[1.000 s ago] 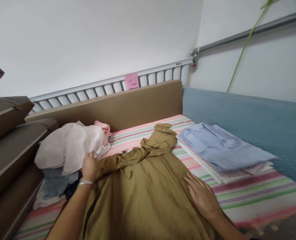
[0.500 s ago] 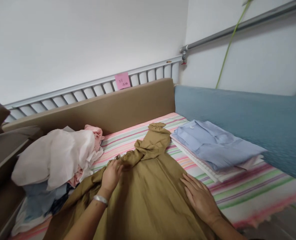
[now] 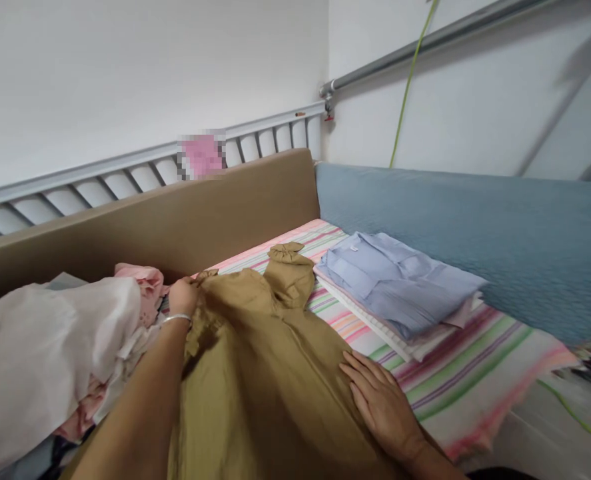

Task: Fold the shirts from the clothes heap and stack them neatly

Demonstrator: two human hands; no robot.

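An olive-brown dress (image 3: 275, 360) lies spread in front of me on a striped cloth, one gathered sleeve pointing away toward the back. My left hand (image 3: 182, 297), with a silver bracelet at the wrist, is closed on the dress's far left edge near a ruffled part. Flat on the dress's right side rests my right hand (image 3: 382, 407), fingers stretched out. The lower part of the dress runs out of view toward me.
A folded stack topped by a light blue shirt (image 3: 395, 280) lies on the striped cloth (image 3: 465, 373) at right. White and pink garments (image 3: 60, 353) are heaped at left. A brown padded board (image 3: 225, 213), a blue padded board (image 3: 450, 227) and a radiator (image 3: 145, 177) stand behind.
My left hand has moved away and to the left, closing on the dress edge and drawing it out. My right hand stays flat on the fabric. The view has turned right.
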